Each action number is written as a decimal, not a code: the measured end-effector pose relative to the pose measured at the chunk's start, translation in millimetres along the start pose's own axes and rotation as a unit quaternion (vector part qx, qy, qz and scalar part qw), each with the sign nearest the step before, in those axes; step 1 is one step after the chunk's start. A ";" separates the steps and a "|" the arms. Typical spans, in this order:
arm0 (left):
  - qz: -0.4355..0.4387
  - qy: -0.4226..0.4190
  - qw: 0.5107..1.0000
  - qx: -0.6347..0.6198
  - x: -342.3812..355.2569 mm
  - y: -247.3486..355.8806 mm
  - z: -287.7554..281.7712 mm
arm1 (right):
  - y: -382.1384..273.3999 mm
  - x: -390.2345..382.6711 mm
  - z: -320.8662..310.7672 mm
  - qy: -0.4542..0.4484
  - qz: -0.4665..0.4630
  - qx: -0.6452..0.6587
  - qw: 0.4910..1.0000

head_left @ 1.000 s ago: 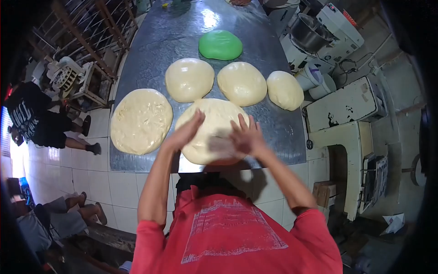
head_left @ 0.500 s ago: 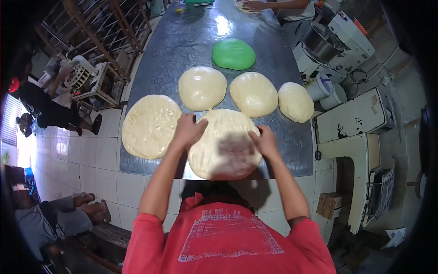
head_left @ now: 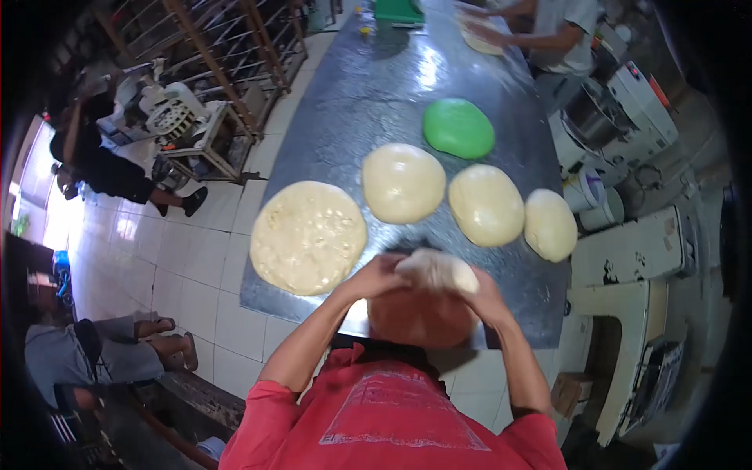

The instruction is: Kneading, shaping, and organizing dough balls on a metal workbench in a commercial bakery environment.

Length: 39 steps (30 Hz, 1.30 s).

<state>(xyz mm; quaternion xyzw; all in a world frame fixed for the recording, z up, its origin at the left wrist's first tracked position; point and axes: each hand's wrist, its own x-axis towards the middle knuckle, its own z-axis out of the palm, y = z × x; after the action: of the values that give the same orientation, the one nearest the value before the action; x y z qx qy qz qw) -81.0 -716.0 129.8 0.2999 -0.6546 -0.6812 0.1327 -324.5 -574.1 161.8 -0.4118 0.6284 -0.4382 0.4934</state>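
Note:
My left hand (head_left: 380, 276) and my right hand (head_left: 482, 294) grip the sides of a pale dough piece (head_left: 435, 270) at the table's near edge, its far part raised and folded, the lower part deep in shadow. To the left lies a flattened, dimpled dough round (head_left: 307, 236). Beyond my hands sit three smooth dough mounds (head_left: 403, 184) (head_left: 486, 205) (head_left: 550, 225) in a row, with a green dough piece (head_left: 458, 128) behind them.
The steel table (head_left: 329, 125) holds a green object (head_left: 399, 9) at its far end, where a co-worker (head_left: 560, 35) works dough. Racks (head_left: 227, 55) and a standing person (head_left: 98, 157) are left, a seated person (head_left: 94, 360) lower left, a mixer (head_left: 591, 113) and buckets (head_left: 595, 200) right.
My hands have gone from spread on the flat dough to gripping its sides, and its far edge is now lifted and folded. The view has shifted, so the table sits further right.

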 end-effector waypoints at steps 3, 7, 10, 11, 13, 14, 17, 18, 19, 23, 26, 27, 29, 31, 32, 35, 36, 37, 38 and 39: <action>-0.018 -0.045 0.987 0.151 -71.8 74.7 -55.9 | -68.6 -19.9 -3.8 -0.051 -0.011 -0.018 0.998; 0.053 0.118 0.992 0.000 -103.7 132.4 -119.2 | -165.2 23.5 31.1 0.016 -0.163 -0.059 0.985; 0.101 0.219 0.968 0.070 -86.4 190.8 -176.7 | -222.0 103.3 44.3 -0.041 -0.218 -0.052 0.974; 0.154 0.248 0.956 0.033 -76.7 197.0 -192.3 | -232.7 128.6 53.1 0.003 -0.278 -0.062 0.958; 0.219 0.245 0.941 0.083 -55.9 189.7 -245.0 | -240.6 174.9 57.9 -0.047 -0.257 -0.010 0.965; 0.227 0.239 0.940 0.084 -48.2 177.0 -264.8 | -239.6 188.7 64.0 -0.028 -0.286 -0.060 0.956; 0.175 0.233 0.914 0.283 -32.7 127.2 -322.9 | -202.5 227.5 98.2 0.024 -0.372 -0.225 0.900; 0.158 0.224 0.898 0.343 -23.4 109.4 -336.4 | -181.4 232.5 102.2 0.061 -0.416 -0.344 0.840; 0.131 0.256 0.876 0.388 -25.2 84.8 -343.0 | -159.1 231.6 103.6 0.064 -0.391 -0.301 0.868; 0.092 0.293 0.903 0.302 -8.3 44.7 -322.8 | -77.6 204.4 66.0 0.158 -0.204 -0.255 0.932; 0.156 0.298 0.909 0.245 44.5 40.8 -289.2 | -78.3 210.1 64.4 0.267 -0.200 -0.323 0.886; 0.209 0.312 0.870 0.319 69.4 38.1 -275.8 | -83.7 216.9 69.5 0.313 -0.205 -0.354 0.857; 0.259 0.320 0.823 0.391 97.3 16.2 -265.3 | -95.4 232.7 98.6 0.335 -0.174 -0.426 0.822; 0.224 0.337 0.743 0.533 115.5 -27.8 -254.3 | -55.3 254.0 129.8 0.209 -0.197 -0.599 0.748; 0.209 0.341 0.697 0.596 126.3 -45.2 -243.8 | -16.6 269.3 121.0 0.204 -0.199 -0.608 0.741; 0.139 0.330 0.758 0.545 123.8 -38.4 -208.4 | -35.7 305.8 65.3 -0.044 -0.043 -0.422 0.904; 0.103 0.319 0.838 0.430 121.2 -2.2 -203.7 | -53.0 311.1 37.1 -0.044 -0.040 -0.424 0.904; 0.063 0.301 0.901 0.305 120.0 29.7 -196.0 | -68.8 310.3 7.8 -0.007 -0.014 -0.342 0.940; 0.025 0.285 0.941 0.180 116.9 51.2 -193.0 | -82.2 311.3 -4.3 0.027 0.001 -0.255 0.967; 0.009 0.259 0.962 0.087 121.8 56.8 -170.9 | -68.0 311.0 -13.9 0.074 0.029 -0.271 0.959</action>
<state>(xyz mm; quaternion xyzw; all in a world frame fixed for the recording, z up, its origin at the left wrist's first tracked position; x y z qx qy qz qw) -89.1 -930.8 162.7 0.4704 -0.6570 -0.5197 0.2775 -386.4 -886.4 148.1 -0.4784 0.7696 -0.2667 0.3282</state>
